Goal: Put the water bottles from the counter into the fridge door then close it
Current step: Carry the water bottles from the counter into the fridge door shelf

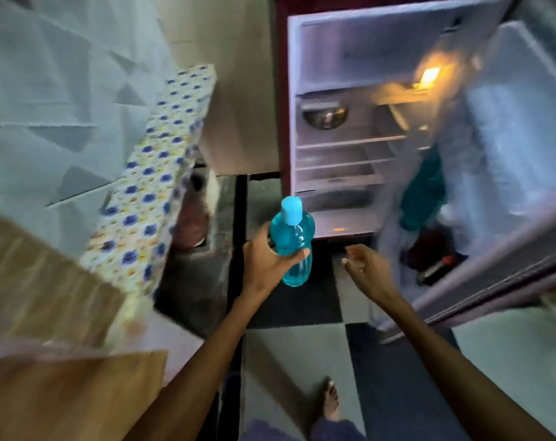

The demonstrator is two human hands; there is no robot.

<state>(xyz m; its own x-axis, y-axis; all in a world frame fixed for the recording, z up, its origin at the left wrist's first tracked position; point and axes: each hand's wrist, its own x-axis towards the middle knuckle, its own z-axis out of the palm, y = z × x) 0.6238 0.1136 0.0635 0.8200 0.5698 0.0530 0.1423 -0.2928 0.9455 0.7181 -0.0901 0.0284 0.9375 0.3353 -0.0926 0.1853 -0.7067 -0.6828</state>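
Observation:
My left hand (267,262) grips a blue water bottle (292,240) with a blue cap, held upright in front of the open fridge (340,128). My right hand (365,268) hovers just right of the bottle, empty, fingers loosely spread, between the bottle and the fridge door (509,173). The door stands wide open on the right. In its lower rack I see a teal bottle (424,192) and a dark bottle with a red cap (435,268). The view is blurred.
A counter edge with blue-patterned tiles (149,192) runs along the left, with a wooden surface (47,297) nearer me. A metal bowl (325,117) sits on a fridge shelf. The floor is black and white checkered; my bare foot (330,402) shows below.

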